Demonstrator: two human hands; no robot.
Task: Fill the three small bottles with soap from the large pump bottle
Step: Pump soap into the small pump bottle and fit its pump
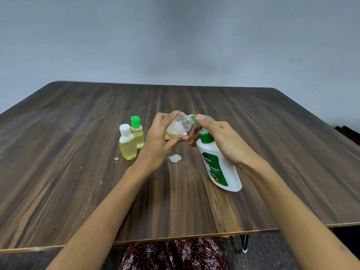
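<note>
A white pump bottle (220, 164) with a green label reads "Dettol" in white letters, with "ORIGINAL" lower down; the smaller print beneath is too blurred to read. It stands tilted on a dark wood-grain table (78, 172), leaning away from the person toward the middle, right of centre. The right hand (222, 141) reaches in from the lower right, forearm stretched over the table edge, its thumb lying flat on top of the green pump head (204, 117) and its fingers curled down around the bottle's green collar. The left hand (161, 139) comes in from the lower left and grips a small clear bottle (179, 125), uncapped, holding it tipped nearly sideways with its open neck pointing right, up against the pump's spout. That small bottle holds a little yellow liquid and white foam at its lower end. The two hands are just beside each other, the left thumb nearly meeting the right fingertips under the spout. Left of the left hand stand two more small bottles, upright and touching, both filled with yellow liquid: one with a white cap (127, 143) nearer the person, one with a green cap (137, 132) behind it. A blob of white foam (175, 158) lies on the table just below the left hand, and a smaller drop (116, 158) sits beside the white-capped bottle. A dark red floral-print garment (175, 254) shows below the table's near edge.
</note>
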